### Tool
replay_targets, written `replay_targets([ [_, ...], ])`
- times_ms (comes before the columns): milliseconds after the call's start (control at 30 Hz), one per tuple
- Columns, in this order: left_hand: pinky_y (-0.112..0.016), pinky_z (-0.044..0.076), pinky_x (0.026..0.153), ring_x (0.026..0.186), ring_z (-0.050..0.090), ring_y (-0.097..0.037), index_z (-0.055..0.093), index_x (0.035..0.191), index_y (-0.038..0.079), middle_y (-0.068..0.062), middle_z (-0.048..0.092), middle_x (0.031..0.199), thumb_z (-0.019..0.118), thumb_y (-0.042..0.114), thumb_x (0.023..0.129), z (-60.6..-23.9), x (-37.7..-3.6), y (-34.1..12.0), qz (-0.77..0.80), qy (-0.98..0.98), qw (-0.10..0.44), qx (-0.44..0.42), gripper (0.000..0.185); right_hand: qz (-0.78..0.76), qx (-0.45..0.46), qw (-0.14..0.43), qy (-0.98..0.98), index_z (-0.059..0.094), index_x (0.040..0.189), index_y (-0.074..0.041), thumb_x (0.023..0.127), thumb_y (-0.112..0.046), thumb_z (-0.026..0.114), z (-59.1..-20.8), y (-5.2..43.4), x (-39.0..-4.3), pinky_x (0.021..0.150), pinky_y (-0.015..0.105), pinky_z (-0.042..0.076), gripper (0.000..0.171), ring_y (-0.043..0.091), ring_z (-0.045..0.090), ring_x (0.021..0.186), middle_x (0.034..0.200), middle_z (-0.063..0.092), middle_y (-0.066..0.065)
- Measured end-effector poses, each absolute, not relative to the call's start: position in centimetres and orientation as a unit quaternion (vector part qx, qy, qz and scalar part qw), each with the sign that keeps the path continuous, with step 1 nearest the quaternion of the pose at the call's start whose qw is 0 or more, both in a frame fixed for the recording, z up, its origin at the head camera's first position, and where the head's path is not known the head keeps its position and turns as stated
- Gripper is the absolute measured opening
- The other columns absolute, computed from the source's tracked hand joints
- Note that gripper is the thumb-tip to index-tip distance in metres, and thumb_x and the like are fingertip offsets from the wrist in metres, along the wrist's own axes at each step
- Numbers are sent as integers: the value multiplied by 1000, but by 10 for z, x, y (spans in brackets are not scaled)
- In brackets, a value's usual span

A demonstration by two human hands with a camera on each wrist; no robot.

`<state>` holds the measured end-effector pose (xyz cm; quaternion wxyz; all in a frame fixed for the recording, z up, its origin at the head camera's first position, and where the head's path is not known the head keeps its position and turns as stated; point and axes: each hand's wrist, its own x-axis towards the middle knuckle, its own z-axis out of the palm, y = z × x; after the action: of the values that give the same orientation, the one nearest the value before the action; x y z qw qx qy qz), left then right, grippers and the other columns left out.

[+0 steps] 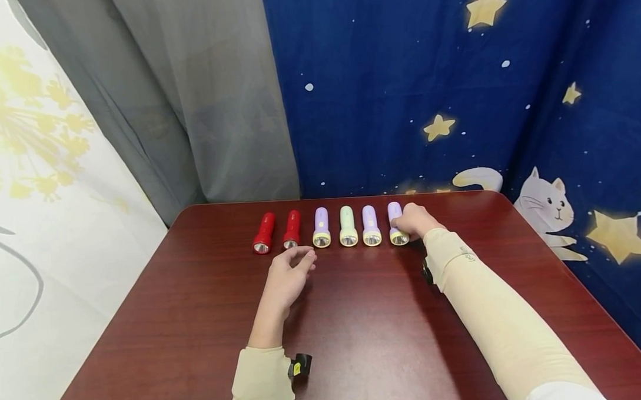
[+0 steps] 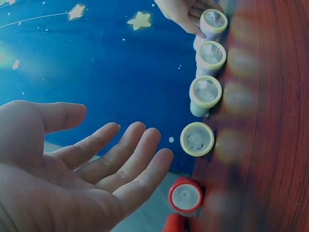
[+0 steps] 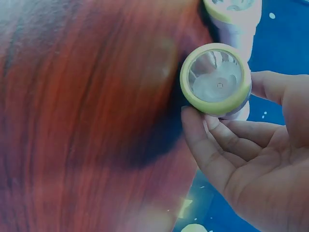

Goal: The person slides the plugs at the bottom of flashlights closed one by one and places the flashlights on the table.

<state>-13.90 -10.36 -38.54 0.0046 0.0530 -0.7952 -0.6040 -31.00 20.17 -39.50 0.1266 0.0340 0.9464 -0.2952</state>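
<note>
Along the far part of the table, flashlights lie in a row with their lenses toward me. At the right end, my right hand (image 1: 416, 221) holds a purple flashlight (image 1: 394, 212) with a yellow rim; in the right wrist view, thumb and fingers are on either side of its head (image 3: 216, 79). My left hand (image 1: 288, 279) hovers with relaxed fingers just in front of a red flashlight (image 1: 292, 224), holding nothing. Another red flashlight (image 1: 264, 231) lies at the left end. Between the hands are a purple flashlight (image 1: 321, 222), a pale green one (image 1: 347, 221) and another purple one (image 1: 370, 220).
The dark red wooden table (image 1: 367, 328) has its far edge just behind the row. Beyond it hang a grey curtain (image 1: 232, 109) and a blue curtain (image 1: 370, 104) with stars. A white patterned cloth (image 1: 46, 245) hangs on the left.
</note>
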Motion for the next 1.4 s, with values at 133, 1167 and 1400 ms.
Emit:
replay_targets([
  [133,-45,60,102,119,72,-38,68,136,6,-19,75,126,62,24,107,-385,-139,-104,-602,-797,3,49,35,-281,36,139,949,58,125,13,103,-24,59,-399,202,-308,64,35,65,43,22,69,78,115,63,25],
  [1167,-53,51,114,119,70,-32,63,144,9,-16,69,141,55,45,109,-350,-182,-126,-497,-867,36,19,51,-173,-20,84,981,56,142,13,111,-50,43,-370,208,-289,118,62,44,71,47,58,131,143,58,36],
  [1400,-51,54,110,113,71,-29,63,144,9,-16,70,138,50,50,110,-343,-208,-136,-462,-886,50,7,55,-164,-35,86,982,38,157,11,111,-47,43,-373,206,-274,124,72,30,74,58,34,148,159,39,38],
])
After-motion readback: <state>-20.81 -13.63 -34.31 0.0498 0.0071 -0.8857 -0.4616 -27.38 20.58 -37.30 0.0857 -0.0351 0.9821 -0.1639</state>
